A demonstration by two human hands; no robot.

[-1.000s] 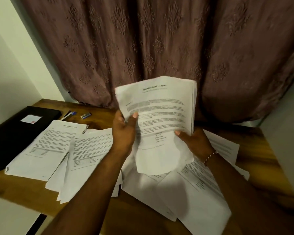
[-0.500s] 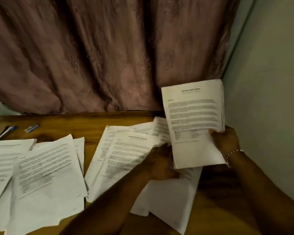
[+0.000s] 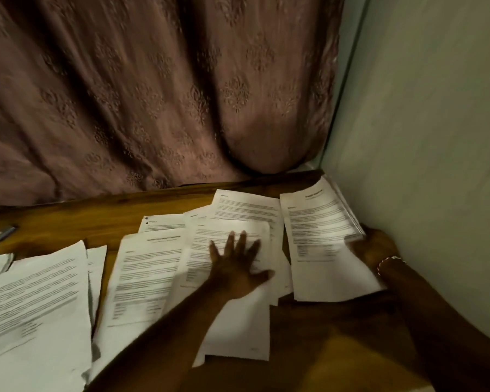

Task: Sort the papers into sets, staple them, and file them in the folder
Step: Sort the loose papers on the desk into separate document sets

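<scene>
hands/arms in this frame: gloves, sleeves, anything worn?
No gloves; both forearms are bare, no sleeves in frame. Left hand shows no rings, and its wrist has no watch or band. Right hand wears a thin bracelet of small pale beads at the wrist; its fingers are mostly hidden behind the paper stack, so rings there cannot be checked.

Two arms are in view. The left forearm [image 3: 159, 335] and left hand [image 3: 235, 267] are bare along their visible length. The right forearm [image 3: 441, 321] and right hand [image 3: 376, 247] are likewise bare. Worn item: one thin bracelet [image 3: 388, 261] of small pale beads, encircling the right wrist. Bead detail is blurred.
</scene>
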